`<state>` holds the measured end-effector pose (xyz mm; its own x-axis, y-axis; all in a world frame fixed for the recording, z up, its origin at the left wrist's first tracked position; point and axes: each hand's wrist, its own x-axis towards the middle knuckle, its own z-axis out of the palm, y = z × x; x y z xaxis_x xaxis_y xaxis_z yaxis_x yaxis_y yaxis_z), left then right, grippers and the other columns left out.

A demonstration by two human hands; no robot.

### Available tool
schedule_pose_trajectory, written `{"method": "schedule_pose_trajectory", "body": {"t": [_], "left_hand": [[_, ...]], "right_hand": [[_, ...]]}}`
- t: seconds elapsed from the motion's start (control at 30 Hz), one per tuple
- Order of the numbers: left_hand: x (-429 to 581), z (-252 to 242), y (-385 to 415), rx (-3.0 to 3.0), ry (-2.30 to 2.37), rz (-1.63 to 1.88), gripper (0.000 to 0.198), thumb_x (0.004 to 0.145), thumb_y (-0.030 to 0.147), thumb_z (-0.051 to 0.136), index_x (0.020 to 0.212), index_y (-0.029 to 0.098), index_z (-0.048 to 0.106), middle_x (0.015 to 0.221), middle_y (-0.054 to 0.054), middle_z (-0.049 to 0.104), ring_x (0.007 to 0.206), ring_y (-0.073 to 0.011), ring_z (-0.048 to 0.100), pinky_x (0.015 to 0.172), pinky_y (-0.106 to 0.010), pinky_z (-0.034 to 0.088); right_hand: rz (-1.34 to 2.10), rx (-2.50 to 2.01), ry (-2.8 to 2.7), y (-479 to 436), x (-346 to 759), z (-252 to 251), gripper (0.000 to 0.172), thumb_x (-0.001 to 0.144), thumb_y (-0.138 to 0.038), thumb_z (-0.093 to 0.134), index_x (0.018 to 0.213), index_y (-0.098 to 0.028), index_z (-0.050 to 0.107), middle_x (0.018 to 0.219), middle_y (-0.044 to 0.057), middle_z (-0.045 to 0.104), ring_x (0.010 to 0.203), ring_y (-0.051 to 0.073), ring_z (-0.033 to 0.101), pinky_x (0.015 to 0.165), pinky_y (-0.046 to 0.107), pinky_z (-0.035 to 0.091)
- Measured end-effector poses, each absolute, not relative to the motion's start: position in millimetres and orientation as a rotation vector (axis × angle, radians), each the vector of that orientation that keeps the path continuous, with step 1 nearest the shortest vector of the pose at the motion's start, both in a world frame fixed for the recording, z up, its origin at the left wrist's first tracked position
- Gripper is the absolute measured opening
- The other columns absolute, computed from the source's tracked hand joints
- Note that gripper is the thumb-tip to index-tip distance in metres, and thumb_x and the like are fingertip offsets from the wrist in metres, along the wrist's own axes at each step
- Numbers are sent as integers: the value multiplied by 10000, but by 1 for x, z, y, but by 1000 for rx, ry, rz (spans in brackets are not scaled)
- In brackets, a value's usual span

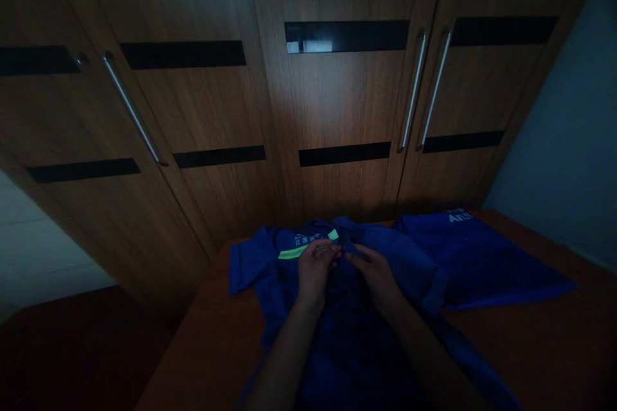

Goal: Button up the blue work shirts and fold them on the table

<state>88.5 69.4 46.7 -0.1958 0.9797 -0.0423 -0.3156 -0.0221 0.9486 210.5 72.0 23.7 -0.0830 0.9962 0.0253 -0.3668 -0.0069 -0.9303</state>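
A blue short-sleeved work shirt (277,282) lies spread over the table, with a yellow-green reflective strip and small white lettering on its chest. My left hand (314,270) is closed, its fingers pinching the shirt's front edge near the end of the strip. Just to the right, my right hand (373,270) is also closed on the opposite front edge, its thumb and finger pointing at the left fingertips. Between the fingertips, the dark light hides the fine detail of the cloth, and a tiny reddish spot shows there.
A flat blue bag (491,270) with white letters lies on the brown table (202,340), right of the shirt. Behind the table stands a wooden wardrobe (337,96) with long metal handles (413,93) and black panels. A pale wall (554,160) is at the right.
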Motion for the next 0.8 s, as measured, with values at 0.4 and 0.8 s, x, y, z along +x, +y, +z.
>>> {"method": "schedule_pose_trajectory", "body": {"t": [0.4,0.8], "left_hand": [[87,38,73,1351,1309,1512,115,702,161,643,775,228,702,745,-13,717,738,-188,654,695,-276,467],[87,39,71,1562,1394,1492,172,720,100,620,808,233,687,725,-3,701,709,-185,662,681,-277,475]], "right_hand": [[1285,-912,-1114,76,211,22,402,652,-385,748,1008,-207,687,1010,49,715,992,267,631,914,420,462],[885,-1095,-1393,80,211,13,372,700,-304,646,1053,-188,627,882,51,707,868,248,646,802,384,500]]}}
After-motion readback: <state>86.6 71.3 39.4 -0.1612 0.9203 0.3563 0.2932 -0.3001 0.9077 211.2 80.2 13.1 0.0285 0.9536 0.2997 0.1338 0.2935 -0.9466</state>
